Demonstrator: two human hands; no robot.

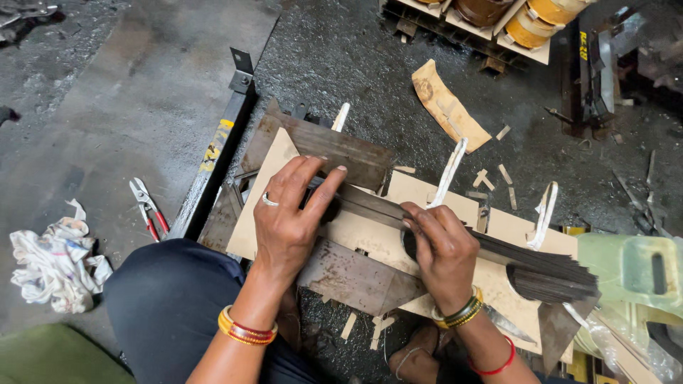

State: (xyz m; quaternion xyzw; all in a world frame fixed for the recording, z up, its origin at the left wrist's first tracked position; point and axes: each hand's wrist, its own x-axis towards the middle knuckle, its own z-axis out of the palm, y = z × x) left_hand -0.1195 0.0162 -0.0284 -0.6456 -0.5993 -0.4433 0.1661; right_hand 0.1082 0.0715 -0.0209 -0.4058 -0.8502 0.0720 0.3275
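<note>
My left hand (293, 213), with a ring on one finger, grips the near end of a long stack of thin dark metal strips (541, 270). My right hand (442, 250) presses on the middle of the same stack. The strips lie slanted across a tan cardboard sheet (370, 235), which rests on rusty metal plates (348, 274). White cloth tapes (452, 167) stick up around the plates. Bangles circle both wrists.
Red-handled snips (148, 208) lie on the floor at left, beside a crumpled white rag (57, 259). A dark metal bar (217, 153) runs along the plates. A brown paper piece (448, 107) and wood bits lie behind. Yellow-wrapped coils (530, 21) sit on a pallet at the top.
</note>
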